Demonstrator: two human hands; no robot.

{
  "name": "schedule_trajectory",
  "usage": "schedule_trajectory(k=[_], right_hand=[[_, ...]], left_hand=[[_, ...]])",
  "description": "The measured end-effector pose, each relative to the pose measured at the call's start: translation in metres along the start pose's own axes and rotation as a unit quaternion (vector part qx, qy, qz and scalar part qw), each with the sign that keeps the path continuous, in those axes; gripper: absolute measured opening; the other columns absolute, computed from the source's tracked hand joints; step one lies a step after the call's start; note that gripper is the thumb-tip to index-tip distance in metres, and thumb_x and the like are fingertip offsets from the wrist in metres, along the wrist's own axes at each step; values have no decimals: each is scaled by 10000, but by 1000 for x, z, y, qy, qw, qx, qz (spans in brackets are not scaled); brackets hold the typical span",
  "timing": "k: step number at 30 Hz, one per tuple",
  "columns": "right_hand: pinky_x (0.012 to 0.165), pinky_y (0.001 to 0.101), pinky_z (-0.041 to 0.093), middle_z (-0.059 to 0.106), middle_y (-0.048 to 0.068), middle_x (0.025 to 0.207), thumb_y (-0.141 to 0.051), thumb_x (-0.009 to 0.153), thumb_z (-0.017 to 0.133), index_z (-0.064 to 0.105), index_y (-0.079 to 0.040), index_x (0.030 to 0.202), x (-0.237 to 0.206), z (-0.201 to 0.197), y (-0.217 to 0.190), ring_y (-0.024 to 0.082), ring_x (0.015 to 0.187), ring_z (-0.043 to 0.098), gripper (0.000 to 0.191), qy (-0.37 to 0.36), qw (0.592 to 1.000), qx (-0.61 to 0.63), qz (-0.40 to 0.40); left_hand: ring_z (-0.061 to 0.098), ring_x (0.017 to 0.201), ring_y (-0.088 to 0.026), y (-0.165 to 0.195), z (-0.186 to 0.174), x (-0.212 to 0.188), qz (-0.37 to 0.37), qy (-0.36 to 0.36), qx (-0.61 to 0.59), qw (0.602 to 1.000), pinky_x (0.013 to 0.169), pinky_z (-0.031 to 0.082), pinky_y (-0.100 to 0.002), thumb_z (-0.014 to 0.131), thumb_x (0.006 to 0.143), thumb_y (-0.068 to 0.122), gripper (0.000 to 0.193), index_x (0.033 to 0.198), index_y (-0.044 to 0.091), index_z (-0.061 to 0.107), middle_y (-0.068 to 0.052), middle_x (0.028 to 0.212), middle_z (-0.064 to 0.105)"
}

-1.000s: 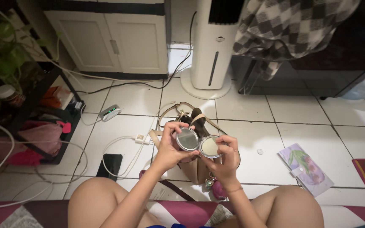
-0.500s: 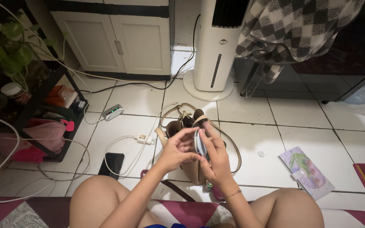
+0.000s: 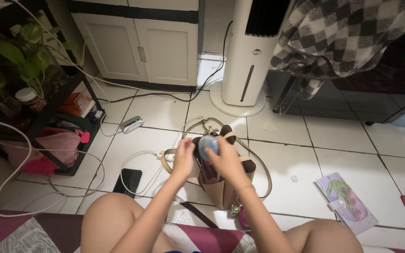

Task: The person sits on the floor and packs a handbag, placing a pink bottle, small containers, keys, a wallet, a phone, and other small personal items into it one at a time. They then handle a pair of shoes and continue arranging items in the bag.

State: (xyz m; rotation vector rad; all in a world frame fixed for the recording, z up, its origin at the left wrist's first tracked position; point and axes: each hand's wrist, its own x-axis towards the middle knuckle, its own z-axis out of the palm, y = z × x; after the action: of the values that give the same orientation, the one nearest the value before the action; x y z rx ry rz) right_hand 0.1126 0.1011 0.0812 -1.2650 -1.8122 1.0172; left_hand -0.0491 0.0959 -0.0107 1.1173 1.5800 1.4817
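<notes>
Round compact [image 3: 208, 144] pinched between both hands, left hand [image 3: 183, 159] & right hand [image 3: 228, 161] closed on it just above open mouth of tan bag [image 3: 226, 194] on floor [image 3: 282, 150], prob. for easy reach; phone [image 3: 127, 181] + cables [image 3: 137, 164] left, bare tile right.

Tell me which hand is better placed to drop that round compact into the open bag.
Probably the right hand: it grips the round compact directly above the tan bag. The left hand only touches its edge.
</notes>
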Motion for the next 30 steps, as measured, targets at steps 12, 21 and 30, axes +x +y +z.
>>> schedule_trajectory(k=[12,21,30], right_hand=[[781,521,574,701,264,872,-25,826,626,689,4,935,17,57,51,439,848,700,130,89,963,-169,-191],[903,496,548,727,279,986,-214,845,679,772,-36,1035,7,-194,218,458,970,687,277,211,888,-397,98],[1150,666,264,292,253,1642,-489,812,765,547,-173,1486,-30,-219,291,528,1493,205,776,106,723,-293,617]], left_hand=[[596,992,-178,-13,-5,3,-152,10,-68,986,893,496,-340,629,947,299,376,1224,52,565,-81,1128,626],[527,826,-92,17,-22,-6,-190,-66,-160,966,751,515,-289,602,953,233,270,1198,129,555,6,996,566],[500,757,-93,-9,-25,-2,-155,-113,-57,980,685,442,-260,622,945,182,255,1189,109,601,7,893,569]])
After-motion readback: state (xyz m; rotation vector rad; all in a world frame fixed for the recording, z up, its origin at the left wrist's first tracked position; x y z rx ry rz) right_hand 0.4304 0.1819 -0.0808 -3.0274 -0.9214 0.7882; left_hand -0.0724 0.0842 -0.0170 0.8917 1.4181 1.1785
